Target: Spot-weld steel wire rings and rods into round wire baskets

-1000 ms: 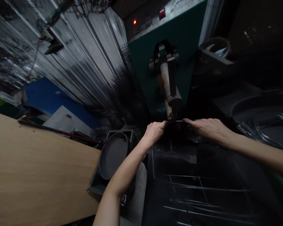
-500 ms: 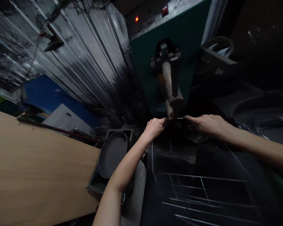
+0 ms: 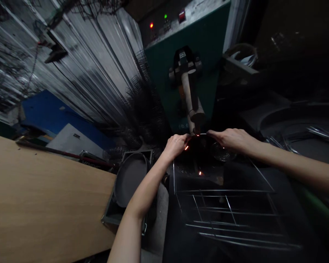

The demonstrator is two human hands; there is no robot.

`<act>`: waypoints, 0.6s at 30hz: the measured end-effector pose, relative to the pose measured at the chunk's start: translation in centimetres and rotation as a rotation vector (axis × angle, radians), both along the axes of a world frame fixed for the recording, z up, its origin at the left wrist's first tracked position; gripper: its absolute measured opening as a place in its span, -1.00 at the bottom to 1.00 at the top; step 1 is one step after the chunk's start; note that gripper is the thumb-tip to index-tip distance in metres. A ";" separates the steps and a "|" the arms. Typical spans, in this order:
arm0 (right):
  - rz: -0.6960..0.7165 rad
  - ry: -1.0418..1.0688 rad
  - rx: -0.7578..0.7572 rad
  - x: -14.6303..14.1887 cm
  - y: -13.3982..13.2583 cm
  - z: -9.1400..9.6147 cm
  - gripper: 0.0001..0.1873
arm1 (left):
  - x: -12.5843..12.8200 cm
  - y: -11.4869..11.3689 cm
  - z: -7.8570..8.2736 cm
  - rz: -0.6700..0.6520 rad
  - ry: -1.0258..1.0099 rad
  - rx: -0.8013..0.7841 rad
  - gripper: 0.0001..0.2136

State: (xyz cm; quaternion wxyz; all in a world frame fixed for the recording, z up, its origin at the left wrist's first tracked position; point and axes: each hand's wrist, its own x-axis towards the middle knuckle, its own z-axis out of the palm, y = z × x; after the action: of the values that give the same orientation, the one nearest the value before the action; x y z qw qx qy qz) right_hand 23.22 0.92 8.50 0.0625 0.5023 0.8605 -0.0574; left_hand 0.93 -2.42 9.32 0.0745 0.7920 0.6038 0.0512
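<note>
My left hand is closed in a pinch at the tip of a spot welder, on the left end of a wire rack's far edge. My right hand pinches the same edge a little to the right, thumb and fingers stretched toward the welder tip. Between the hands a short bright stretch of wire shows. The wire rack extends down toward me, its thin metal rods crossing over a dark surface. An orange glow sits at the electrode tip, and sparks fly below it. The fingertips are partly lost in the dark.
A green machine cabinet with red and green lights stands ahead. At left are a wooden board and a grey round tub in a frame. A large dark basin at right holds metal wire pieces. Wire coils hang behind.
A green light has come on at the cabinet, and a glow and sparks have appeared at the welder tip. The view has shifted slightly; both hands keep their grip on the rack.
</note>
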 end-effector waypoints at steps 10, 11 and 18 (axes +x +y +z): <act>0.005 0.067 0.029 -0.3 0.5 -0.7 -0.49 | -0.2 -0.6 -0.3 0.038 0.057 0.052 -0.68; 0.007 0.071 0.021 -0.4 0.5 -0.6 -0.50 | -0.2 -0.6 -0.4 0.039 0.051 0.053 -0.68; -0.036 0.107 0.005 -0.4 0.3 -0.1 -0.45 | -0.1 -0.7 -0.2 0.094 0.019 0.031 -0.65</act>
State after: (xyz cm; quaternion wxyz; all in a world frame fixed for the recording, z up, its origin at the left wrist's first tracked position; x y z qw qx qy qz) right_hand 22.79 1.19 8.39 0.0141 0.5139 0.8537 -0.0832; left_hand 0.86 -3.08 9.07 0.0543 0.7643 0.6401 0.0564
